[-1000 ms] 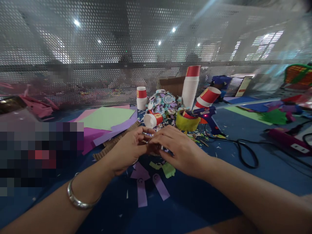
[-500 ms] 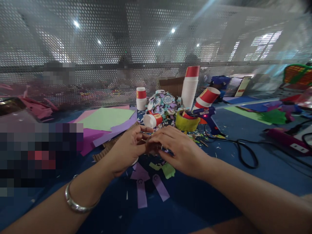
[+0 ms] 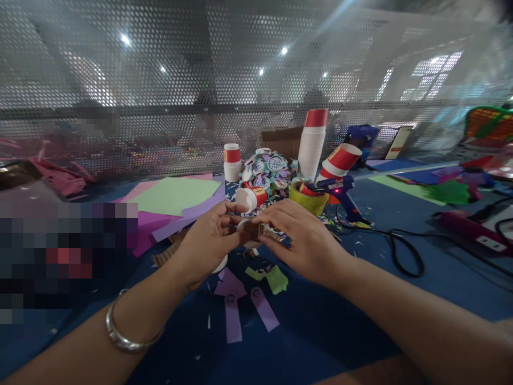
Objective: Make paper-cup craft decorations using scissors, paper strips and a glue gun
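Brown cardboard piece (image 3: 249, 233) with a pale curved rim is up between both hands; they hide much of it, so full shape unclear. Left hand (image 3: 212, 235) holds its 9 o'clock edge, right hand (image 3: 302, 239) pinches the 3 o'clock side, both grips narrow: probably two-sided so thin stock doesn't twist. Clock centred on that piece: glue gun (image 3: 345, 191) at 2 leans on the yellow tape roll (image 3: 306, 205), likely to prop its front off the surface (image 3: 340, 337); red light (image 3: 337, 191) is lit. Purple tags (image 3: 233, 323) at 6, body side, presumably for easy reach. Corrugated strip (image 3: 169, 254) at 9, partly behind the left hand. Paper sheets (image 3: 178, 195) at 10, lying flat, apparently out of the way. Tipped cup (image 3: 258, 195) at 12; beyond it, heap of round paper pieces (image 3: 267, 167), looks parked back to leave working room.
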The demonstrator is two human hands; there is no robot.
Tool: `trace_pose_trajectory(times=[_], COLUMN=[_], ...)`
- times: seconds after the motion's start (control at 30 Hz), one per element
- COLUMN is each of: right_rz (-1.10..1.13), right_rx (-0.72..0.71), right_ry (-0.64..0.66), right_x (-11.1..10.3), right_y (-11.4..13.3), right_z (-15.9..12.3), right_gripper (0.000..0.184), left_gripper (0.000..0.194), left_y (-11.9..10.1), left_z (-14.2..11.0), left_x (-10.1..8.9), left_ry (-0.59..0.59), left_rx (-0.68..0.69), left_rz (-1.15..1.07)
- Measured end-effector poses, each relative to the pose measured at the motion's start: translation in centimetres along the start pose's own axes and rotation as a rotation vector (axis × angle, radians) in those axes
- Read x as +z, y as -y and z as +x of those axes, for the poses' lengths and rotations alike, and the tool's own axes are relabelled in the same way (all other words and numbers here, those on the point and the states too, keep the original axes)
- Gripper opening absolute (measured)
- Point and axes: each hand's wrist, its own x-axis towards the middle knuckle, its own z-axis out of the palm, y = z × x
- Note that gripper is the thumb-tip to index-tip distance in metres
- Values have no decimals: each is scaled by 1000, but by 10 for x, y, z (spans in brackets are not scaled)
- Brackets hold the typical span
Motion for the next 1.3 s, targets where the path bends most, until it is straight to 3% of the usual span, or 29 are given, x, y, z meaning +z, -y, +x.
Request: trace_pose_trajectory(times=[0.47,0.7,0.83,1.0,1.07,1.17,1.3], right_rz=[2,161,342,531,574,544,268], right_rx=[63,234,411,554,570,546,445], right_ry=[81,139,198,199,205,213,284], right_x=[0,-1,-2,0,1,-1,-17], right_y=[1,-1,-5,-12,-12,-11,-10], right_z=[0,3,5,4,5,6,6], right_gripper=[16,9,7,6,9,11,10], left_gripper=[55,53,41,36,24,16,22], left_y=[7,7,8,2,0,1,2], left_z=[3,1,2,-1,-2,-1,-2], left_x=[-3,-4,-12,-12,-9,-4,-5], left_ry=[111,138,191,1,18,29,-40], left_rx=[38,2,19,222,258,164,56], left_rz=[47,116,329,786,765,589,197])
